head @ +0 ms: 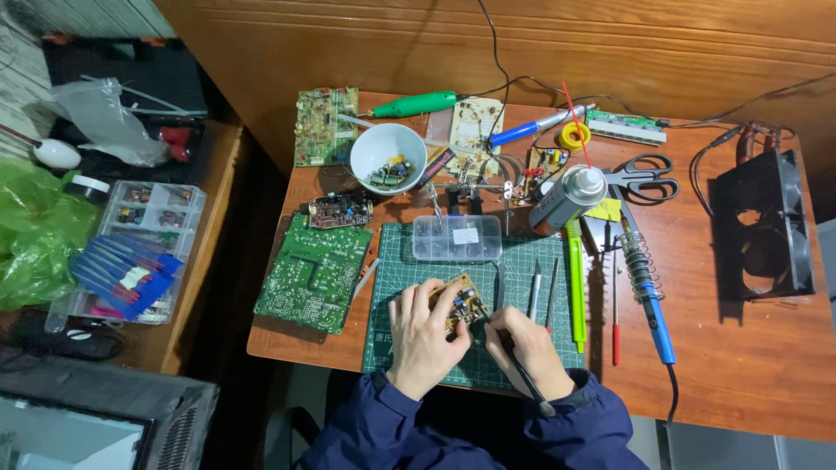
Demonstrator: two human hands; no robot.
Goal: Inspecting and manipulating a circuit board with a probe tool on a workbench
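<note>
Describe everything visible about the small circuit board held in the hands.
The small circuit board is tan-brown and roughly square, tilted cornerwise above the green cutting mat. Its upper face carries small blue and dark components, too small to identify. The left hand grips its left edge and covers part of it; the right hand holds a thin dark tool whose tip meets the board's right side.

On the cutting mat [522,261], the left hand [424,335] and right hand [525,348] meet at a small circuit board [461,305]. Behind it lies a compartment box [457,238]; left of the mat, a large circuit board [313,274]; farther back, a bowl [388,157]. Right of the mat: spray can [568,198], soldering iron [646,292], scissors [643,171].
</note>
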